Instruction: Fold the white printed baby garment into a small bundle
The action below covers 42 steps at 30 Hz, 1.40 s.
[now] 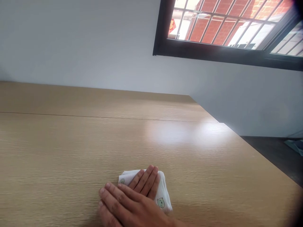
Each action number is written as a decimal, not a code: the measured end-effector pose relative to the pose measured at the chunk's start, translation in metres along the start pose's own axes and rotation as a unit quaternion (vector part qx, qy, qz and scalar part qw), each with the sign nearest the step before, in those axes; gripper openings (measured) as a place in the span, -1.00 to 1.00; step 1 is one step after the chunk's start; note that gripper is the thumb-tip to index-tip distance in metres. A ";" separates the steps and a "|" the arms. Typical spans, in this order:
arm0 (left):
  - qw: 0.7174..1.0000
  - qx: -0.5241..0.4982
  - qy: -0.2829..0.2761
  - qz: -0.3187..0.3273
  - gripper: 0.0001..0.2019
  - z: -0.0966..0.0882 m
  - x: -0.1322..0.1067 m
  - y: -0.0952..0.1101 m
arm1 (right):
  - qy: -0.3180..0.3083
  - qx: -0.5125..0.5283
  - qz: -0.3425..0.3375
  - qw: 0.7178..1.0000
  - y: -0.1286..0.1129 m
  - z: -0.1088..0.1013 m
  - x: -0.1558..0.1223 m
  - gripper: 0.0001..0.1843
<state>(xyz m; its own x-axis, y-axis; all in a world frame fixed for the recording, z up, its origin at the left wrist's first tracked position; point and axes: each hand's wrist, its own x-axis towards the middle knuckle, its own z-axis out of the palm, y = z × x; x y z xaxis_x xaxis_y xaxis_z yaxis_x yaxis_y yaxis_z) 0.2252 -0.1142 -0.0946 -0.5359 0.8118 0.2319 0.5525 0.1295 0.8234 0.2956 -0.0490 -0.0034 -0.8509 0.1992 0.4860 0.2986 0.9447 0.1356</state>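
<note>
A folded white cloth (165,192) lies on the wooden table near its front, with a small green bear face printed on its right corner. My left hand (146,184) rests flat on top of the cloth, fingers stretched toward the upper right. Crossing in front of it is my right hand (134,208), which hides the left palm and wrist. Its fingers are straight, point to the upper left and reach past the cloth's left edge. Part of the cloth is covered by both hands.
The light wood table (71,145) has a seam running across it and a slanting right edge. Behind it stands a pale wall (82,44) with a dark-framed, barred window (213,52). Dark floor (265,148) and a bluish item (294,146) show at the right.
</note>
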 end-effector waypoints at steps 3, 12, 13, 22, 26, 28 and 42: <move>0.986 -0.088 0.140 0.031 -0.07 0.030 0.035 0.075 | -0.101 0.119 0.010 0.988 0.025 -0.019 0.008 -0.47; 0.948 -0.085 -0.128 0.279 -0.34 0.050 0.133 0.107 | -0.109 0.203 0.173 0.958 0.108 -0.002 0.020 -0.22; 0.933 -0.078 -0.166 0.309 -0.45 0.041 0.146 0.095 | -0.101 0.202 0.190 0.955 0.113 0.001 0.020 -0.24; 0.829 0.066 -0.284 0.477 -0.43 0.001 0.184 0.057 | -0.093 0.250 0.296 0.917 0.120 0.009 0.014 -0.23; 0.824 0.193 -0.221 0.486 -0.35 0.002 0.165 0.049 | -0.119 0.210 0.289 0.926 0.115 0.010 0.019 -0.23; 0.827 0.201 -0.215 0.478 -0.30 0.001 0.162 0.047 | -0.123 0.196 0.292 0.928 0.112 0.011 0.021 -0.22; 0.827 0.183 -0.294 0.443 -0.59 -0.015 0.193 0.029 | -0.100 0.126 0.300 0.940 0.110 0.019 0.013 -0.40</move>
<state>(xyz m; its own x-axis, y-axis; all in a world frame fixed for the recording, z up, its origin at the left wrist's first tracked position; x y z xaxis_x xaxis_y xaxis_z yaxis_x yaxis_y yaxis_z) 0.1281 0.0379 -0.0177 0.5271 0.8024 0.2799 0.7755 -0.5888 0.2278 0.3094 0.0628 0.0014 -0.6338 0.7372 0.2342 0.6602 0.6733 -0.3328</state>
